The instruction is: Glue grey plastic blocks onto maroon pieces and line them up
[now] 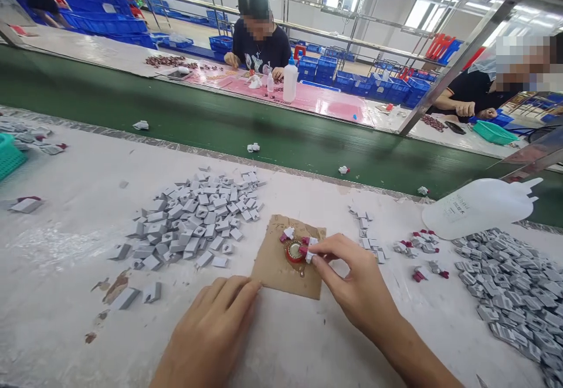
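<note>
1. Blue bins (105, 24), stacked, far ahead-L of L hand (215, 317).
2. Person in dk tee (264, 45) beyond grn belt (200, 112), ahead & L of R hand (357, 279).
3. White btl (290, 83), upright on far desk (114, 54), ahead of R hand.
4. 2nd person (475, 92), ahead-R of same hand, nr teal basket (493, 133).
5. Metal post (455, 68), slanted, ahead-R of R hand.

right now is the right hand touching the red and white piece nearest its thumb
Touching. The head view shows the right hand pinching the red and white piece with its fingers.

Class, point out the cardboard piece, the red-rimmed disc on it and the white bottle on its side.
Cardboard piece (273, 264): head view, on its bare left part.
Red-rimmed disc (294, 251): head view, on its centre.
White bottle (481, 207): head view, on its body.
</note>
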Tool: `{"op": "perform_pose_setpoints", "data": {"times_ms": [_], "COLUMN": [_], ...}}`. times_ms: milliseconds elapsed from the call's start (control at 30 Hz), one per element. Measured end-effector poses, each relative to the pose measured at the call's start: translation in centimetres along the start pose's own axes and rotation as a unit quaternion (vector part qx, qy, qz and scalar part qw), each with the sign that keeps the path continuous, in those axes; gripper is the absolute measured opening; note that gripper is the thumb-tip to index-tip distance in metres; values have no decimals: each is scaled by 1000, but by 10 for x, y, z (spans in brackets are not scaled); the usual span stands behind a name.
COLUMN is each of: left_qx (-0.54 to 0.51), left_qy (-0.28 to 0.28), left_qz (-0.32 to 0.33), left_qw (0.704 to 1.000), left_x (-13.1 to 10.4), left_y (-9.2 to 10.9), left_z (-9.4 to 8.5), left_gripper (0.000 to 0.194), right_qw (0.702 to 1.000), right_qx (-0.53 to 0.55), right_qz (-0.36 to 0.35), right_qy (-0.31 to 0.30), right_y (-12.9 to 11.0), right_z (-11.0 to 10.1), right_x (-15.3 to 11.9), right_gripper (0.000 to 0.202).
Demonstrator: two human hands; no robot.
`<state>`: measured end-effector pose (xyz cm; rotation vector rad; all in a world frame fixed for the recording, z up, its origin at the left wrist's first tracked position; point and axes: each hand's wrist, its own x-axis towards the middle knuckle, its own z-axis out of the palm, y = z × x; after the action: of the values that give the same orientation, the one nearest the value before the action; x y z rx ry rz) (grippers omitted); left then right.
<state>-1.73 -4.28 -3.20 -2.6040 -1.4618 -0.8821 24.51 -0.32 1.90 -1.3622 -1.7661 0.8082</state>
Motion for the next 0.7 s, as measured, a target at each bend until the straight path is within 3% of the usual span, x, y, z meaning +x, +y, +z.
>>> {"op": "perform_pose_setpoints", "data": {"times_ms": [100,233,400,467,567,633,700], "left_qx": [15,-48,-185,-274,-433,-512,-552], "left_qy": [15,25,-37,-67,-103,-108,-104], "left_qz": [-5,-59,-143,-200,-286,-306,-306], "left_qw": [1000,997,972,938,848,795,769], "left_x": [0,-5,7,23,55,75,89], "left_y": [1,-4,-10,-7,5,14,21], "left_z": [0,3,-7,-14,-19,-17,-13], "left_gripper": [17,18,16,15,20,22,22], "right_qw": [1000,1000,1000,993,954,930,919], "right_qx": [-8,-14,26,104,264,333,363], "right_qz": [-2,-8,11,63,141,155,151], "right_qy": [-5,-2,8,13,7,7,10], "right_y": [3,3,0,0,0,0,0], "right_z": [4,5,3,1,-1,-1,0], "right_x": [3,2,4,5,5,5,4], "right_gripper": [20,21,18,13,17,19,18]}}
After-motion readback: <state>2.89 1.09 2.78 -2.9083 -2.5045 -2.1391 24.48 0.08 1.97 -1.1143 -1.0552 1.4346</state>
